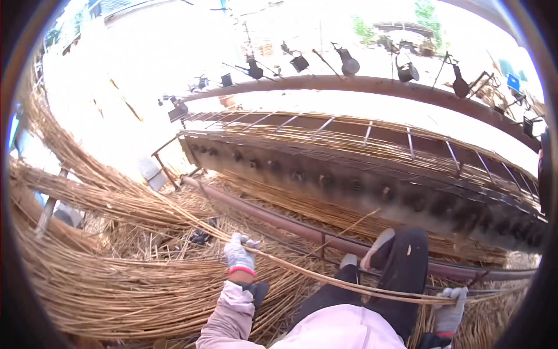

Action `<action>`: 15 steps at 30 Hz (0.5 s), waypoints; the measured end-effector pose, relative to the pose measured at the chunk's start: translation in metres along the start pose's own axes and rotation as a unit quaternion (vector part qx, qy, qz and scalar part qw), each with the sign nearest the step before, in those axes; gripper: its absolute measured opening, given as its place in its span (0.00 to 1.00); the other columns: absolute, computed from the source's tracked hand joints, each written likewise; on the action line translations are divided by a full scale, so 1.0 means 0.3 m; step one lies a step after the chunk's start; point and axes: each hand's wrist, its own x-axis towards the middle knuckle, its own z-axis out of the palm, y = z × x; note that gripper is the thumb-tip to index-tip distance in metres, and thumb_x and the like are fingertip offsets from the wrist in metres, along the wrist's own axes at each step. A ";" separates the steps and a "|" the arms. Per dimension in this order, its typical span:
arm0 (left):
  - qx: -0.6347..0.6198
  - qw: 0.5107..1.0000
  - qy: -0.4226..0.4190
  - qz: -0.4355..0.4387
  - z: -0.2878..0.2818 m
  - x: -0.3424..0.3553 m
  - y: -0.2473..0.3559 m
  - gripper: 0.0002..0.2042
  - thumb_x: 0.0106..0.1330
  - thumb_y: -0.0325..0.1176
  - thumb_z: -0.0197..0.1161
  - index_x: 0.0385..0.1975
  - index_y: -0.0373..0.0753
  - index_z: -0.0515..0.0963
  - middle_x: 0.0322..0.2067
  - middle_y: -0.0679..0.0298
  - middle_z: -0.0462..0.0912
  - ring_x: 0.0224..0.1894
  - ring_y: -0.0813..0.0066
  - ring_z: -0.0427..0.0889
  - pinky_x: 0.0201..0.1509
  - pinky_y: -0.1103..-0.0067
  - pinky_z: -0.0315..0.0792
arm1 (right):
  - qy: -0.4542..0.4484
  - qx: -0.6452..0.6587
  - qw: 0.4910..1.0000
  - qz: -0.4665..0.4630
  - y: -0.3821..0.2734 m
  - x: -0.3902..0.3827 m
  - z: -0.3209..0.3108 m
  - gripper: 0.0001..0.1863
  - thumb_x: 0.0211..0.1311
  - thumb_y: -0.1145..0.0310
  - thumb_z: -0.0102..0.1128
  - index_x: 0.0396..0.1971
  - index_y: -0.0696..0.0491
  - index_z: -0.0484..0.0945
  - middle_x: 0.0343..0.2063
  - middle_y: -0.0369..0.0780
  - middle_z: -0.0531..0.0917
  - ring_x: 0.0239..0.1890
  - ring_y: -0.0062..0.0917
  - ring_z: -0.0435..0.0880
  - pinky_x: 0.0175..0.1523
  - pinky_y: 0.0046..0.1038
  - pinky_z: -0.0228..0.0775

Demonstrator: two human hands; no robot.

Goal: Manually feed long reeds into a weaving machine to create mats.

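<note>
A thin bundle of long dry reed stalks (pixel 343 282) stretches across my lap, from the left reed pile to the far right. My left hand (pixel 240 253), in a pale work glove with a pink cuff, is closed around the stalks in front of my left side. Farther right and lower, my gloved right hand (pixel 451 309) grips the same stalks beside my right thigh. The stalks sag slightly between the two hands. Past my right hand their ends run toward the right rim.
Large heaps of reeds (pixel 133 291) lie at my left. Ahead stands a long metal weaving frame (pixel 349 183) with cross rods and reeds in it. A curved beam (pixel 372 85) above carries several hanging weights (pixel 349 63). A rusty pipe rail (pixel 261 217) runs before my feet.
</note>
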 end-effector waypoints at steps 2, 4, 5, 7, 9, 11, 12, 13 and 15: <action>0.020 0.999 0.024 0.044 0.027 0.017 0.052 0.09 0.73 0.32 0.55 0.28 0.44 0.67 0.18 0.70 0.68 0.15 0.75 0.67 0.28 0.66 0.75 | -0.045 0.009 0.999 -0.011 -0.045 0.007 -0.029 0.21 0.79 0.48 0.46 0.29 0.49 0.72 0.28 0.37 0.78 0.28 0.26 0.79 0.27 0.23 0.77; 0.060 0.994 0.035 0.087 0.073 0.060 0.123 0.07 0.74 0.34 0.55 0.32 0.45 0.66 0.20 0.69 0.70 0.15 0.76 0.68 0.26 0.66 0.79 | -0.163 -0.038 0.986 -0.003 -0.092 0.010 -0.045 0.20 0.79 0.51 0.47 0.29 0.50 0.70 0.30 0.38 0.77 0.30 0.24 0.80 0.32 0.20 0.82; 0.077 0.990 0.035 0.111 0.101 0.090 0.153 0.07 0.74 0.34 0.55 0.33 0.44 0.66 0.21 0.68 0.71 0.16 0.75 0.69 0.25 0.66 0.79 | -0.204 0.006 0.975 0.083 -0.131 -0.006 -0.048 0.18 0.78 0.55 0.49 0.39 0.55 0.79 0.43 0.45 0.82 0.46 0.36 0.80 0.54 0.39 0.74; 0.102 0.984 0.043 0.138 0.169 0.173 0.213 0.07 0.75 0.34 0.55 0.36 0.42 0.66 0.21 0.66 0.72 0.16 0.74 0.71 0.21 0.67 0.79 | -0.203 -0.034 0.973 0.102 -0.135 -0.016 -0.005 0.18 0.77 0.54 0.50 0.39 0.54 0.80 0.46 0.46 0.81 0.49 0.37 0.79 0.57 0.41 0.75; 0.136 0.977 0.045 0.159 0.263 0.290 0.282 0.07 0.75 0.34 0.55 0.38 0.40 0.66 0.21 0.63 0.74 0.16 0.73 0.74 0.19 0.68 0.78 | -0.203 -0.051 0.971 0.114 -0.099 -0.017 0.101 0.15 0.76 0.57 0.53 0.40 0.54 0.80 0.52 0.51 0.79 0.53 0.41 0.79 0.64 0.48 0.71; 0.156 0.970 0.025 0.186 0.386 0.431 0.352 0.08 0.74 0.34 0.56 0.37 0.38 0.67 0.20 0.62 0.74 0.16 0.71 0.74 0.19 0.69 0.78 | -0.187 -0.042 0.978 0.085 0.005 0.007 0.282 0.16 0.78 0.56 0.51 0.35 0.53 0.75 0.41 0.43 0.79 0.42 0.30 0.81 0.47 0.31 0.80; 0.159 0.966 0.008 0.204 0.457 0.504 0.382 0.09 0.74 0.35 0.56 0.37 0.38 0.67 0.19 0.62 0.74 0.15 0.70 0.75 0.19 0.69 0.78 | -0.176 -0.037 0.981 0.070 0.072 0.020 0.394 0.17 0.79 0.55 0.50 0.32 0.52 0.73 0.35 0.39 0.78 0.37 0.24 0.82 0.38 0.23 0.85; 0.205 0.965 0.005 0.161 0.550 0.578 0.399 0.09 0.73 0.35 0.58 0.36 0.37 0.69 0.20 0.61 0.76 0.16 0.69 0.76 0.20 0.68 0.79 | -0.176 -0.024 0.980 0.094 0.137 0.036 0.517 0.15 0.78 0.56 0.52 0.33 0.51 0.74 0.37 0.39 0.79 0.40 0.26 0.81 0.39 0.27 0.85; 0.293 0.946 -0.019 0.139 0.686 0.682 0.376 0.08 0.70 0.35 0.59 0.35 0.36 0.72 0.22 0.59 0.79 0.19 0.67 0.80 0.23 0.67 0.80 | -0.237 0.049 0.958 0.156 0.268 0.072 0.782 0.11 0.76 0.60 0.55 0.38 0.52 0.76 0.43 0.38 0.78 0.48 0.26 0.80 0.47 0.27 0.85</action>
